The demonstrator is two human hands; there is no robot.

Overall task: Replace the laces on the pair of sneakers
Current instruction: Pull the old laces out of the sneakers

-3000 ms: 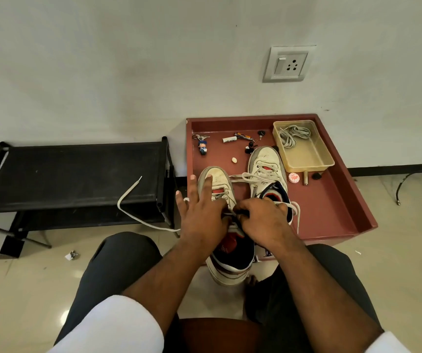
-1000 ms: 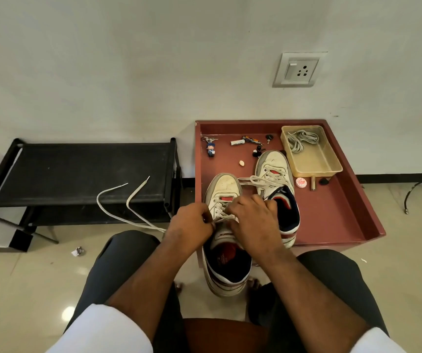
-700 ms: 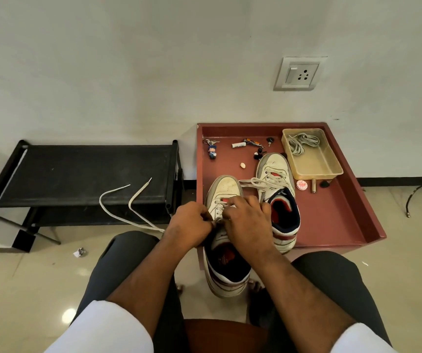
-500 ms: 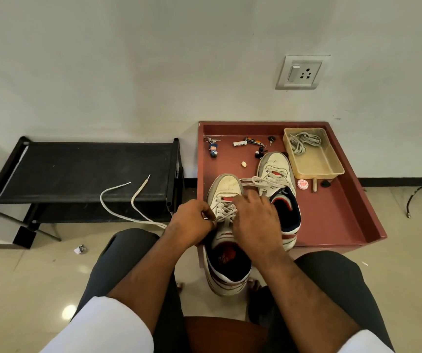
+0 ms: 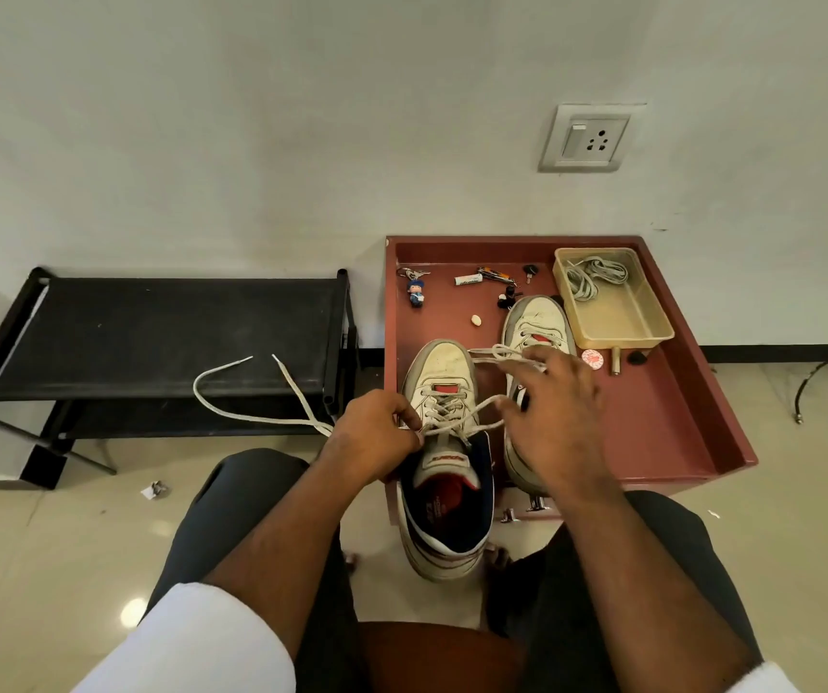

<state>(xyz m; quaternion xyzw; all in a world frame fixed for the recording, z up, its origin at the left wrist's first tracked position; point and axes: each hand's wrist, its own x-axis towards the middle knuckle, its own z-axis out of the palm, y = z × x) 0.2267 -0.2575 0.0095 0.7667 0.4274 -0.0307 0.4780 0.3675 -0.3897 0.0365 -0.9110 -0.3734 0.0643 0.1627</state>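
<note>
Two white sneakers with red and navy trim stand on a red tray. The near left sneaker point(image 5: 444, 372) hangs over the tray's front edge, and its grey-white lace point(image 5: 456, 425) crosses the upper eyelets. My left hand point(image 5: 377, 435) pinches that lace at the shoe's left side; the lace's two free ends point(image 5: 252, 392) trail off left over the floor. My right hand point(image 5: 554, 422) pinches a stretch of the same lace and holds it out to the right. It covers most of the right sneaker point(image 5: 536, 320), whose lace is tied. A bundle of spare laces point(image 5: 594, 280) lies in a beige tub.
The red tray point(image 5: 701, 392) stands against the wall and also holds the beige tub point(image 5: 651, 335), a keychain figure point(image 5: 416, 291), a battery point(image 5: 468, 279) and other small bits. A low black rack point(image 5: 152, 332) stands to the left. A wall socket point(image 5: 586, 140) is above.
My right hand has moved right from the eyelets, drawing a length of lace out across the left sneaker. My left hand stays at the shoe's left side, holding the lace.
</note>
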